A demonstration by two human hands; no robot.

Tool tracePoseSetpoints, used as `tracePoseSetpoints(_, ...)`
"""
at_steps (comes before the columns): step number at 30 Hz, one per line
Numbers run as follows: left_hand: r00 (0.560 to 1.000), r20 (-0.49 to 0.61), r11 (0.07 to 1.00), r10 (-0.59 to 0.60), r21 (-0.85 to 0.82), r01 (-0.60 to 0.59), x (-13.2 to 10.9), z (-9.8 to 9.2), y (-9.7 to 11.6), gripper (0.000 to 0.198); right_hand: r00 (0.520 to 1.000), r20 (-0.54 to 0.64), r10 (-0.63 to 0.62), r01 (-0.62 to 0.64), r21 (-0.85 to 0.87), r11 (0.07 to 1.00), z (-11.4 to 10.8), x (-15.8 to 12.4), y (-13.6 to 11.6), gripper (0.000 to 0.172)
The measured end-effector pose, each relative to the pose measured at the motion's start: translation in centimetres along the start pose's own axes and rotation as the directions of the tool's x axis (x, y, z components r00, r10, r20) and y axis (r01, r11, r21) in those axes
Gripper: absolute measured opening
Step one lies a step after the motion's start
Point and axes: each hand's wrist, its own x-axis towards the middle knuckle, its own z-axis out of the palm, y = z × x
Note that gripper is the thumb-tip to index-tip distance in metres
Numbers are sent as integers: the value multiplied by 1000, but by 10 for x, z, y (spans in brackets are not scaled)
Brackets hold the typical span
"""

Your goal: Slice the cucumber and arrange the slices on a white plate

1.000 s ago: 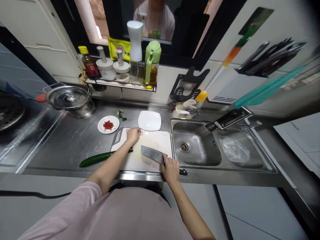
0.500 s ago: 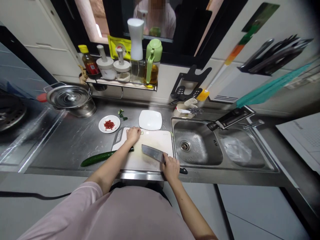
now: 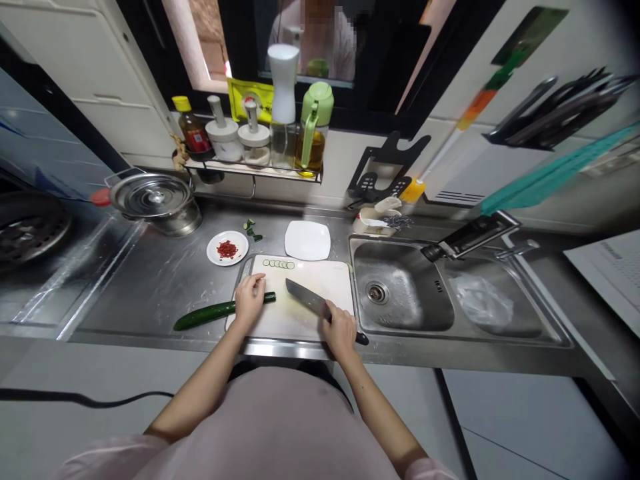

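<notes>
Lying across the cucumber (image 3: 207, 315) at the centre-left of the frame, the left hand (image 3: 249, 301) has its fingers loosely bent and slightly apart; whether they press or grip the skin, I cannot tell. The right hand (image 3: 341, 328), right of lower centre, wraps its fingers closed around the handle of a knife (image 3: 306, 298), whose broad blade points up and left over the cutting board (image 3: 285, 323).

The cucumber's right end rests on the board, while its longer part extends past the left edge over the steel counter (image 3: 130, 300). It looks firm and fairly light, though its glossy, rounded skin probably makes it slippery and apt to roll. The best hold seems to be from above, near the right end, fingertips tucked back from the blade. The slices (image 3: 279, 265) lined up along the board's upper edge look thin and limp, likely easy to tear, so best lifted by the rim.

As for writing, a sauce bottle (image 3: 193, 130) at upper left wears a red label too small to read. The yellow packet (image 3: 240, 100) beside it shows dark characters I cannot make out. Grey lettering on the white panel (image 3: 610, 287) at the right edge is too blurred to read.
</notes>
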Motion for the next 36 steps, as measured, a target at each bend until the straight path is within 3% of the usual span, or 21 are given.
tracePoseSetpoints(6,965,215,971,151,151,-186,-26,-13,-8,26,998,54,16,-24,145,989,-1,1,-21,38)
tracePoseSetpoints(13,919,298,938,259,150,-313,-28,-10,-21,24,967,249,-52,15,150,989,-2,0,-58,35)
tracePoseSetpoints(23,898,359,917,253,207,-341,-20,-6,-30,30,939,321,-128,71,183,981,4,-5,-95,32)
tracePoseSetpoints(36,877,404,903,261,218,-369,-13,-6,-31,33,940,315,-135,62,229,971,10,-3,-101,28)
